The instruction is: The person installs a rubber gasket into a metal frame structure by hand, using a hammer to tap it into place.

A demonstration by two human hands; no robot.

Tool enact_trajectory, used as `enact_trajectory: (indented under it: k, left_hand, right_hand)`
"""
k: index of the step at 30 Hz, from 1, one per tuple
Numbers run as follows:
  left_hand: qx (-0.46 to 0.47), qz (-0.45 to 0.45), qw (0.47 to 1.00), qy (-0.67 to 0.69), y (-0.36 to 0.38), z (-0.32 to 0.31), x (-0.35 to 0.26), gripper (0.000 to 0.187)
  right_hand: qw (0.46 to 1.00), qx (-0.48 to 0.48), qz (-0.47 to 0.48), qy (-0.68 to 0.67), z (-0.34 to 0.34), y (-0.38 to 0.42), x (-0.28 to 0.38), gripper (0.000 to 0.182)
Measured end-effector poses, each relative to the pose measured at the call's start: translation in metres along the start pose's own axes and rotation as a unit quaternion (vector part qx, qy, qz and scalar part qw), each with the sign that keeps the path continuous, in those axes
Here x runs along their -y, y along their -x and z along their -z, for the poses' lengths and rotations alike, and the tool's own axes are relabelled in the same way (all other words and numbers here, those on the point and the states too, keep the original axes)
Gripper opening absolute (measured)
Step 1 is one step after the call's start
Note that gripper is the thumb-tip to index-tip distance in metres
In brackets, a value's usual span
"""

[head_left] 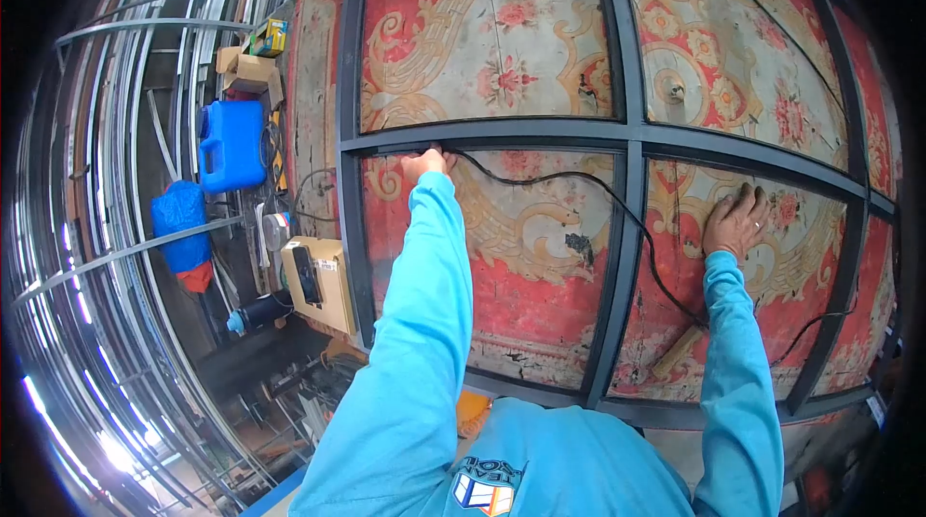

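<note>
A dark grey metal frame [632, 228] of crossing bars lies over a worn red and cream patterned surface [540, 295]. My left hand [429, 162] is closed at the underside of the middle crossbar, near its left end; what its fingers hold is hidden. From beside that hand a black cable [579, 176] runs right, crosses the upright bar and reaches down toward my right forearm. My right hand [737, 221] rests on the patterned surface inside the lower right opening, fingers spread, holding nothing. A wooden piece [678, 353] lies left of my right forearm.
Left of the frame are a blue jerrycan [231, 146], a blue bag [181, 228], an open cardboard box [249, 71] and another cardboard box [318, 284] with a dark object in it. Long metal bars [106, 179] fill the far left. A thin cable crosses the upper right.
</note>
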State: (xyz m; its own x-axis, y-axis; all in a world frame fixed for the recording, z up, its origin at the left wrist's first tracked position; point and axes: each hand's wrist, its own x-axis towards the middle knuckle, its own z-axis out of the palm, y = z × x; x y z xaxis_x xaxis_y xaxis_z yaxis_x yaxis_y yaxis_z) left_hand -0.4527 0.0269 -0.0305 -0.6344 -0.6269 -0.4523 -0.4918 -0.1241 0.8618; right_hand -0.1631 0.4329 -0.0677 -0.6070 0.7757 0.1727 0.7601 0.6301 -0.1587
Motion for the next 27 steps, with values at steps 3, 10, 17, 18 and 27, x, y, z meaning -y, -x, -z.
enact_trajectory:
  k: [3,10,17,18,27]
  left_hand:
    - [0.04,0.026,0.999,-0.008,-0.004,0.0,0.008,0.035]
    - [-0.007,0.01,0.999,-0.051,-0.007,-0.008,0.009,0.036]
    - [0.049,0.003,0.997,-0.059,0.006,-0.007,0.011,0.03]
    - [0.036,0.02,0.997,-0.068,0.003,-0.008,0.011,0.029]
    - [0.068,-0.016,0.996,-0.051,0.037,-0.012,0.02,0.042]
  right_hand:
    - [1.0,0.008,0.006,0.004,0.001,-0.001,-0.001,0.052]
    - [1.0,-0.018,-0.001,-0.005,-0.004,0.001,-0.001,0.05]
    - [1.0,0.007,-0.005,0.009,0.002,0.001,0.001,0.052]
    - [1.0,0.012,-0.002,0.009,0.001,0.002,0.0,0.052]
    - [1.0,-0.019,0.006,-0.001,-0.001,-0.001,-0.001,0.051]
